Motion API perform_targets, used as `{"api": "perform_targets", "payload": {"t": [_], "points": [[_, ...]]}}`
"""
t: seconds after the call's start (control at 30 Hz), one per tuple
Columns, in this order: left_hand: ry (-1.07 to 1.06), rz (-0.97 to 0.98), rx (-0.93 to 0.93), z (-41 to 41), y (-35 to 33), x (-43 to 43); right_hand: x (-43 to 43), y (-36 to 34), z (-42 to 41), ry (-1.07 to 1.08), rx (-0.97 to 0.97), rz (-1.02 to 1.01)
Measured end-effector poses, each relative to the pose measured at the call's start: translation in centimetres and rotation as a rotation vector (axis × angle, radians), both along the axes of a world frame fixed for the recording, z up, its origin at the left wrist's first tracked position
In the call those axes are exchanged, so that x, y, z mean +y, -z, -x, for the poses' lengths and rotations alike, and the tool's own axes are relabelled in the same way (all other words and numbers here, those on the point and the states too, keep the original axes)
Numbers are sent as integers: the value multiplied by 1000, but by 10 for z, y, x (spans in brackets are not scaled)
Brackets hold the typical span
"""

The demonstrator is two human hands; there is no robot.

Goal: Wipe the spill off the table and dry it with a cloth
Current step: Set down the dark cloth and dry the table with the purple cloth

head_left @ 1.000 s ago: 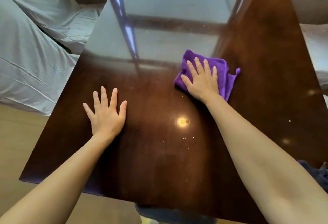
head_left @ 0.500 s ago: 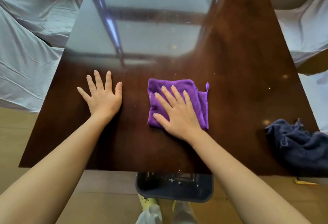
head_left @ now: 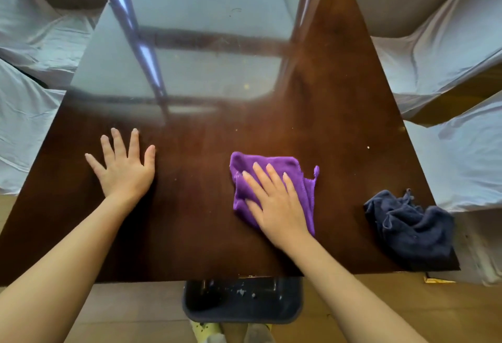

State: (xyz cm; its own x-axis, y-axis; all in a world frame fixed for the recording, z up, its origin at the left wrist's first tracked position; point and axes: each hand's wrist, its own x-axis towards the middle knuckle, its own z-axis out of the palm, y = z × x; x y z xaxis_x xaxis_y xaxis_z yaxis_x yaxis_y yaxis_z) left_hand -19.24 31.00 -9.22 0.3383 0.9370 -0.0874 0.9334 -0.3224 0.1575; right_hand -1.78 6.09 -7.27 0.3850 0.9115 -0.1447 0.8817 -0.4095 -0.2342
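Purple microfibre cloth [head_left: 274, 179] lies folded under the right hand [head_left: 277, 207], whose palm and flat fingers press it onto the table rather than gripping it, which spreads the load across the fabric so it can soak up and drag liquid. It sits right of centre, toward the near edge. The left hand [head_left: 123, 169] rests flat and empty on the dark wooden table [head_left: 326, 114], fingers fanned, apparently bracing the body for the reach. No distinct puddle shows on the glossy surface; glare from a window covers the far half, so I cannot tell what wetness remains. A crumpled dark blue cloth [head_left: 410, 228] waits at the near right corner, well apart from the purple one, likely kept dry for the drying step. Below the near edge stands a dark bin [head_left: 241, 304].
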Motion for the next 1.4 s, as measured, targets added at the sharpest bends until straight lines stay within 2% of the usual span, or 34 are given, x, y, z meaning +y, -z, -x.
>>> {"api": "perform_targets", "payload": {"t": [0.3, 0.57, 0.77, 1.03, 1.27, 1.4], "points": [[8, -27, 33, 17, -4, -51, 63, -8, -145, 275, -52, 27], [-17, -44, 41, 19, -3, -62, 7, -5, -249, 398, -65, 111], [-24, -66, 37, 20, -2, -60, -14, 1, -226, 443, -95, 10], [-33, -64, 30, 23, 1, -59, -22, 5, -168, 405, -93, -10], [-57, -36, 43, 20, -8, -61, -6, 4, -97, 324, -96, -12], [-47, -34, 48, 19, -9, -63, 26, 5, -85, 318, -93, 4]]}}
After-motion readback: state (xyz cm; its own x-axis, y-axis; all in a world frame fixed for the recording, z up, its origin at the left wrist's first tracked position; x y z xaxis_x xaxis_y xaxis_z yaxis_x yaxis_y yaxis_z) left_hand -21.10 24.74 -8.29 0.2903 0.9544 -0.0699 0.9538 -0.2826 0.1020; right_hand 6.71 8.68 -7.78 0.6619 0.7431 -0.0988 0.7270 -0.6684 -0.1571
